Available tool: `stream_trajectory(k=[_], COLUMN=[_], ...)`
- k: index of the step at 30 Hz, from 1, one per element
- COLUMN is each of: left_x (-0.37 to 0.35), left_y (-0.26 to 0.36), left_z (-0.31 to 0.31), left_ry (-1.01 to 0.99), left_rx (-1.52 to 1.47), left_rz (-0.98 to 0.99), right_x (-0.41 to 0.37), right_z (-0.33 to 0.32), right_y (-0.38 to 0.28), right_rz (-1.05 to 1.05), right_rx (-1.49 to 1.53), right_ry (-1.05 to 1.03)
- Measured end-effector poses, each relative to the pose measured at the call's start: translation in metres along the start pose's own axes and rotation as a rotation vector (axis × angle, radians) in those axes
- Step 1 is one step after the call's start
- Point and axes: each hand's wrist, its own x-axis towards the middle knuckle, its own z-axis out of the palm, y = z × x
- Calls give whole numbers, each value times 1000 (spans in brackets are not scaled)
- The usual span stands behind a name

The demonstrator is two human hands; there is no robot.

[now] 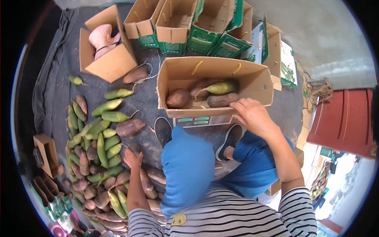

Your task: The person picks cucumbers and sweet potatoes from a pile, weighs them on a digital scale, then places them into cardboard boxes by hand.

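My left hand (133,159) reaches down to the floor pile, its fingers closed round a dark reddish-brown root (135,148). With my right hand (252,115) I grip the front rim of an open cardboard box (216,67), fingers over the edge and thumb outside. Inside that box lie a green radish (224,87) and several reddish-brown roots (178,98). The box rests on a scale (203,121) with lit green displays. Left of my feet, green radishes (101,150) and reddish-brown roots (102,200) are heaped together on a dark cloth.
Several open green-and-brown cartons (171,33) stand in a row beyond the box. A carton holding a pink hat (103,38) sits at the upper left, near a loose root (135,75). My shoes (162,132) flank the scale. A red panel (342,122) is at the right.
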Motion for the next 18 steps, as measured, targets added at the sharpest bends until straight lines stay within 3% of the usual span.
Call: stream_trajectory(k=[4,5,12,15,16,18], left_x=[-8,-10,-59,-67,-63,-57], left_y=[29,41,211,276,291,322], left_z=[-19,-34,-226,-277,-292,-287], left_ry=[310,291,772,652,724,613], left_rx=[-456,-602,-1326,-1142,-769,-518], left_rz=[-19,-51,573,829,981,1105], right_x=[-2,-2,-3,-2,-2,-2], right_z=[8,8,6,1,2,3], right_y=[3,3,4,1,0,0], right_rz=[14,12,19,-3,-4,3], right_rx=[-70,-81,-79,-70,-67,-72], right_ry=[31,33,26,18,16,15])
